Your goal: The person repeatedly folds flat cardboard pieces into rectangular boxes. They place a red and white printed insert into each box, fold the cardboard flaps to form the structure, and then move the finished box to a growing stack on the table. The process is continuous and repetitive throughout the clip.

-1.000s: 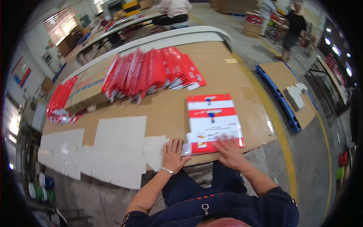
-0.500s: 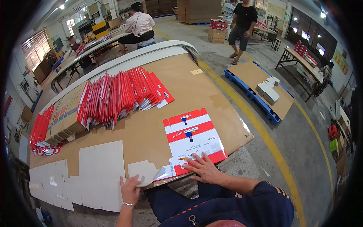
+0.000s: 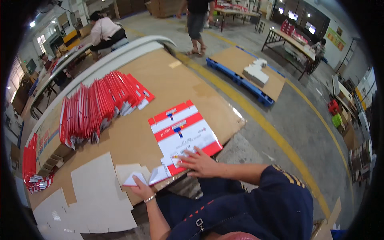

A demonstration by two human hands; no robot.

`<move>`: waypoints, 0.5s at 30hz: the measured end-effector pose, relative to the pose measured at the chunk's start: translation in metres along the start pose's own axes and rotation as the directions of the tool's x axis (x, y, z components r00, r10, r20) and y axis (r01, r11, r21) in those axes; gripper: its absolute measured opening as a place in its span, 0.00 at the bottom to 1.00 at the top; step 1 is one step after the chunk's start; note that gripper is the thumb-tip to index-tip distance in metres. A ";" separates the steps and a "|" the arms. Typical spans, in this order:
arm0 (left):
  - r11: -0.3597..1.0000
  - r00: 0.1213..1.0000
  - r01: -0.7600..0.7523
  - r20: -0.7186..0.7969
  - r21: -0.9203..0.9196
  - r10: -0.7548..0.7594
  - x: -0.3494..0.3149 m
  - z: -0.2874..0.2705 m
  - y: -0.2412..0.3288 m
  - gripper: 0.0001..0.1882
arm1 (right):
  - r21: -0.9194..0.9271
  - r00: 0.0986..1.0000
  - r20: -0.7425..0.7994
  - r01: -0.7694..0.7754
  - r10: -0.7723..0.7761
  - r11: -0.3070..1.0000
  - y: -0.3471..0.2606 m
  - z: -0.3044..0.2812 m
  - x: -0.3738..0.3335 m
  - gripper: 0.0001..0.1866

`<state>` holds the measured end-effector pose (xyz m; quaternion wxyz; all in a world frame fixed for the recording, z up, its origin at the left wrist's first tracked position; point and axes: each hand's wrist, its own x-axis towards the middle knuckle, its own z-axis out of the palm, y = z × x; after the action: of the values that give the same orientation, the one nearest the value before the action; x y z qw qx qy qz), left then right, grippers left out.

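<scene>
Flat carton [image 3: 185,137] red-and-white banded; tabletop [image 3: 130,138] brown; pallet [image 3: 239,82] blue.

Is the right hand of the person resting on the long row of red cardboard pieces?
No, the right hand lies on the flat red-and-white printed cardboard, apart from that row of red cardboard pieces.

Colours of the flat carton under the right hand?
Flat carton: red and white bands, blue details; clearest in head view.
</scene>
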<state>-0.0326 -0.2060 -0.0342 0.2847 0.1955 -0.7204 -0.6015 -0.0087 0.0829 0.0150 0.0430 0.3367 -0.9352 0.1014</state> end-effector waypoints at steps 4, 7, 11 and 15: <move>0.475 0.607 -0.794 0.543 0.379 0.581 -0.002 -0.005 -0.038 0.25 | 0.019 0.992 0.115 -0.051 0.048 0.999 0.024 0.009 -0.002 0.34; 0.767 0.587 -0.640 0.667 0.036 0.459 -0.001 0.001 0.000 0.41 | 0.118 1.000 -0.020 0.004 -0.002 0.993 0.019 -0.004 0.009 0.39; 0.526 0.411 -0.821 0.869 0.222 0.275 -0.005 -0.008 0.037 0.39 | -0.018 0.998 0.054 -0.026 0.027 0.999 0.009 -0.021 0.019 0.36; 0.423 0.392 -0.864 0.892 0.273 0.225 -0.011 -0.004 0.042 0.38 | -0.046 0.999 0.046 -0.015 0.017 0.999 0.011 -0.016 0.021 0.35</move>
<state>-0.0192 -0.1934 0.0051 0.0607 -0.2571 -0.9547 -0.1373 -0.0318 0.0818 0.0316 0.0280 0.3302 -0.9407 0.0727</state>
